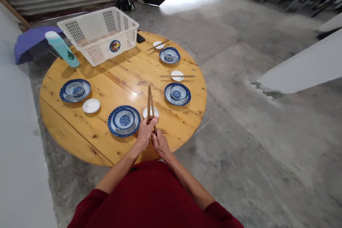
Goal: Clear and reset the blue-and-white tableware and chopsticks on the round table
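Note:
Brown chopsticks (pixel 149 101) stand tilted upward in my left hand (pixel 145 130), whose fingers are closed around them. My right hand (pixel 161 145) pinches the lower end of one chopstick, just below and to the right of the left hand. Behind the chopsticks, a small white saucer (pixel 156 113) lies on the round wooden table (pixel 157 133), partly hidden. Left of my hands is a blue-and-white plate (pixel 111 128) with a patterned bowl (pixel 124 119) on it. How many chopsticks my left hand holds, I cannot tell.
Other blue-rimmed plates with bowls sit at the left (pixel 62 94) and right (pixel 188 99). Chopsticks (pixel 189 76) rest across a saucer (pixel 177 73). At the back stand a white plastic basket (pixel 100 51), a turquoise holder (pixel 60 46) and a dark phone (pixel 140 38). A pillar (pixel 304 58) rises at the right.

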`<control>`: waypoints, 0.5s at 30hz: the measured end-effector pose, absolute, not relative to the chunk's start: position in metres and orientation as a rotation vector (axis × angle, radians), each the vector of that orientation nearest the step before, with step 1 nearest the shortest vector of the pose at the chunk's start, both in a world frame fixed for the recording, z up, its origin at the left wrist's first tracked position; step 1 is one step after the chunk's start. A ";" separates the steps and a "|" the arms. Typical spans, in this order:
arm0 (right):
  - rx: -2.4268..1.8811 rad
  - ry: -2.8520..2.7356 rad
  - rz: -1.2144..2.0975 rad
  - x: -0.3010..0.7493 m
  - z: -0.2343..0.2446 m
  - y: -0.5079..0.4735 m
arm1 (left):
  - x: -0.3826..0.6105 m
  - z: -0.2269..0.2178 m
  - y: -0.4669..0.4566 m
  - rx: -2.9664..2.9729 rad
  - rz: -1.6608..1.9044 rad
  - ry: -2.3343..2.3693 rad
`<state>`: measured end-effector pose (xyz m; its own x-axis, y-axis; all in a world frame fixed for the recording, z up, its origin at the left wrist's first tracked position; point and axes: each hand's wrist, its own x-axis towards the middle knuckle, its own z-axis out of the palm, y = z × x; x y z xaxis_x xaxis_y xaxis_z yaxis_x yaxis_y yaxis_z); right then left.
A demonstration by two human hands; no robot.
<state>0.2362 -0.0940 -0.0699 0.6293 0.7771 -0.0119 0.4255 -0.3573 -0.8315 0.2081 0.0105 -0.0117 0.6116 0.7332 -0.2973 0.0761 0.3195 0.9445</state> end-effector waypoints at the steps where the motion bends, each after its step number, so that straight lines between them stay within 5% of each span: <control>1: -2.010 -0.963 0.537 0.235 -0.070 -0.094 | 0.207 -0.012 0.011 1.193 0.490 0.832; 15: -1.891 -1.012 0.733 0.252 -0.054 -0.105 | 0.186 -0.019 0.022 1.436 0.398 0.638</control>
<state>0.2523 -0.1055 -0.0540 0.5010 0.8596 -0.1002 0.3628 -0.3137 -0.8775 0.1861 0.0217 -0.0185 0.7741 0.6113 -0.1646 0.1208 0.1127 0.9863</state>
